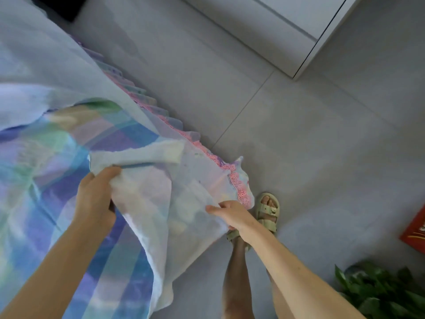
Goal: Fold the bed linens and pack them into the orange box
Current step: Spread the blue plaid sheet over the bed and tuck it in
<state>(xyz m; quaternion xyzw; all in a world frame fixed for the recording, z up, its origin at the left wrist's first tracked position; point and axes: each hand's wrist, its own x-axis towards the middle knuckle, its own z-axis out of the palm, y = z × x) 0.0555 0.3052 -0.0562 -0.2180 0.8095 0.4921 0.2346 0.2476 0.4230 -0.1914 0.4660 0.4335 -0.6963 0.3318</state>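
Smooth grey tiles point(299, 134) beside soft plaid sheet point(147, 203)

Both my bare forearms reach forward from the bottom of the view, the left from the lower left corner, the right from the lower right. My left hand point(95, 199) shows its back, fingers curled round a bunched edge of the sheet point(149, 203). My right hand point(232, 215) is well apart from it, thumb laid on top of the same sheet, fingers tucked beneath, pinching it
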